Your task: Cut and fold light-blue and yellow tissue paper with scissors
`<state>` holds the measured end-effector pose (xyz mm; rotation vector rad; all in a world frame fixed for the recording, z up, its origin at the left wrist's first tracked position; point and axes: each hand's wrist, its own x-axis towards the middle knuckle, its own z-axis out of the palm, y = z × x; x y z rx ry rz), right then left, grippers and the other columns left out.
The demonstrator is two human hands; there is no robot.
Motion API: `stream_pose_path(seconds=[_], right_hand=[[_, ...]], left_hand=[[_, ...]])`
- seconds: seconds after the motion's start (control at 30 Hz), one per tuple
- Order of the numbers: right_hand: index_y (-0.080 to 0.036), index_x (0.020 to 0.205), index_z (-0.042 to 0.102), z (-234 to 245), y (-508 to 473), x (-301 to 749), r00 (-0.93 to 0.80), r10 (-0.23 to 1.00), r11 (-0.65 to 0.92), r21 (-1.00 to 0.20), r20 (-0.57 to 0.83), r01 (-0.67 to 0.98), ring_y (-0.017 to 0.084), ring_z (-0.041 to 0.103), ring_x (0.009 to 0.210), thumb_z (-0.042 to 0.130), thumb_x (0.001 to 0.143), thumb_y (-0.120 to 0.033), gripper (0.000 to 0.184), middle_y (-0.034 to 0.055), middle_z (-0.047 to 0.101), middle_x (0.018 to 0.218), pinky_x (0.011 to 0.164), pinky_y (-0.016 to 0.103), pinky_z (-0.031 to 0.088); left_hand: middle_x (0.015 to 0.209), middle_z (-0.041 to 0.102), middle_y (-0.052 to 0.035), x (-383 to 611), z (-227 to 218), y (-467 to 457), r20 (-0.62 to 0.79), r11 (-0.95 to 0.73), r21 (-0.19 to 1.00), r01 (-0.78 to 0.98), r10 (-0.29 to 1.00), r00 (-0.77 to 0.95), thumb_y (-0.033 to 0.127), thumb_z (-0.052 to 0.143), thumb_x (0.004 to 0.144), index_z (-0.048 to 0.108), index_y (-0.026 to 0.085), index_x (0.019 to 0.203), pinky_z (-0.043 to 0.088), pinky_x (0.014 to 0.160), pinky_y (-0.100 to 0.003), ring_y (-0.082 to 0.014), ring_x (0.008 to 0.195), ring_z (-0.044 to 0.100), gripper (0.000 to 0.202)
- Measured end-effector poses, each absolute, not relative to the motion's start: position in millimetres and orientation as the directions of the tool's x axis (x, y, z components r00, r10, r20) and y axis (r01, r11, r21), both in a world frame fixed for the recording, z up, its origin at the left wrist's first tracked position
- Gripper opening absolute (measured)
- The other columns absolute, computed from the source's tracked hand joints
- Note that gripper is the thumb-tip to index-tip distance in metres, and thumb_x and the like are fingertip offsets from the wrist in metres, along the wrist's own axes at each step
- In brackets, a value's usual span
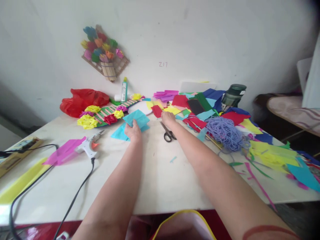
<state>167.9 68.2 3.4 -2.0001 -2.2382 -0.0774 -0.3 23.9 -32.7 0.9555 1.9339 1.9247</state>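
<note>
My left hand [133, 130] grips a folded turquoise sheet of paper [136, 117], thumb on top of it. More turquoise paper [118, 134] lies under and beside that hand. Further right, my right hand [168, 119] is reached out over the table with its fingers curled in. Whatever those fingers hold, if anything, is hidden. Black-handled scissors [168, 134] lie just in front of the right hand, very close to it. A small red piece of paper [156, 111] is at its left side.
A white glue gun [89, 146] with a black cord rests at left, near a power strip [20, 150]. Behind are a flower-covered paper craft [105, 115], a red bag [85, 101] and a glue bottle [124, 90]. Purple yarn [225, 131], coloured paper and a dark jar [233, 96] crowd the right.
</note>
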Motion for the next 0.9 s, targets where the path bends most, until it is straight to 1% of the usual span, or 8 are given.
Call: stream_pose_path(seconds=[0.13, 0.23, 0.4, 0.47, 0.53, 0.63, 0.77, 0.9], right_hand=[[-0.02, 0.104, 0.064, -1.6, 74.9, 167.2, -0.175, 0.968, 0.186, -0.049, 0.179, 0.981, 0.024, 0.059, 0.103, 0.043, 0.082, -0.014, 0.031, 0.0119, 0.064, 0.11, 0.081, 0.032, 0.044], [-0.02, 0.106, 0.064, -4.1, 79.9, 164.7, -0.172, 0.97, 0.181, -0.038, 0.171, 0.983, 0.023, 0.058, 0.103, 0.041, 0.084, -0.016, 0.032, 0.0116, 0.064, 0.11, 0.082, 0.032, 0.043], [-0.016, 0.104, 0.064, -4.0, 80.8, 162.4, -0.183, 0.968, 0.188, -0.012, 0.169, 0.982, 0.022, 0.058, 0.103, 0.042, 0.083, -0.015, 0.03, 0.0132, 0.065, 0.108, 0.089, 0.033, 0.039], [-0.015, 0.103, 0.064, -2.5, 78.6, 164.8, -0.18, 0.967, 0.187, -0.022, 0.18, 0.982, 0.023, 0.058, 0.103, 0.042, 0.082, -0.013, 0.031, 0.0142, 0.065, 0.108, 0.091, 0.035, 0.037], [-0.015, 0.104, 0.064, 0.5, 75.9, 171.4, -0.163, 0.968, 0.174, -0.044, 0.194, 0.984, 0.024, 0.058, 0.103, 0.041, 0.082, -0.012, 0.033, 0.0146, 0.065, 0.108, 0.092, 0.036, 0.035], [-0.013, 0.107, 0.064, 7.8, 71.7, 189.1, -0.091, 0.975, 0.101, -0.039, 0.201, 0.994, 0.024, 0.057, 0.105, 0.039, 0.081, -0.008, 0.036, 0.0164, 0.065, 0.109, 0.094, 0.038, 0.034], [-0.008, 0.108, 0.064, 17.7, 64.7, 215.0, 0.017, 0.99, -0.027, 0.068, 0.141, 0.997, 0.028, 0.054, 0.11, 0.049, 0.077, -0.014, 0.035, 0.0199, 0.064, 0.11, 0.098, 0.042, 0.029], [-0.009, 0.111, 0.064, 16.8, 56.0, 229.4, 0.07, 0.994, -0.077, 0.095, 0.083, 0.992, 0.03, 0.054, 0.11, 0.051, 0.076, -0.015, 0.037, 0.0205, 0.064, 0.109, 0.098, 0.046, 0.026]], left_hand=[[0.089, 0.064, -0.0106, 1.2, -22.2, 15.2, 0.364, 0.086, 0.86, 0.503, 0.586, -0.724, 0.036, 0.05, 0.076, 0.06, 0.018, 0.078, 0.041, 0.09, -0.043, -0.0287, 0.102, 0.055, 0.021], [0.112, 0.06, -0.0129, 4.0, -17.5, 7.4, 0.41, 0.156, 0.805, 0.573, 0.552, -0.726, 0.029, 0.056, 0.072, 0.058, 0.016, 0.103, 0.036, 0.097, -0.044, -0.0309, 0.118, 0.044, 0.034], [0.148, 0.025, -0.0166, 10.6, -11.9, -4.8, 0.631, 0.029, 0.687, 0.726, 0.472, -0.616, 0.028, 0.064, 0.066, 0.034, 0.013, 0.133, 0.015, 0.109, -0.05, -0.0321, 0.136, 0.017, 0.075], [0.148, 0.027, -0.0145, 14.0, -11.4, -6.9, 0.721, -0.054, 0.576, 0.816, 0.505, -0.475, 0.028, 0.062, 0.069, 0.039, 0.016, 0.131, 0.009, 0.11, -0.053, -0.0322, 0.137, 0.014, 0.067], [0.14, 0.042, -0.0107, 19.3, -12.5, -6.9, 0.764, -0.15, 0.459, 0.876, 0.57, -0.303, 0.026, 0.057, 0.074, 0.048, 0.02, 0.124, 0.006, 0.109, -0.056, -0.0313, 0.136, 0.021, 0.051], [0.116, 0.062, -0.0089, 32.1, -17.5, -4.8, 0.71, -0.369, 0.294, 0.882, 0.702, 0.057, 0.029, 0.051, 0.08, 0.058, 0.021, 0.113, 0.009, 0.109, -0.055, -0.0293, 0.125, 0.04, 0.035], [0.118, 0.062, -0.0083, 51.3, -26.8, -3.2, 0.448, -0.706, 0.138, 0.694, 0.67, 0.592, 0.049, 0.047, 0.082, 0.062, 0.02, 0.11, 0.018, 0.11, -0.046, -0.026, 0.121, 0.046, 0.043], [0.128, 0.055, -0.0116, 58.1, -31.7, -3.6, 0.343, -0.743, 0.15, 0.652, 0.658, 0.671, 0.058, 0.037, 0.084, 0.058, 0.017, 0.119, 0.027, 0.107, -0.039, -0.0246, 0.125, 0.043, 0.058]])
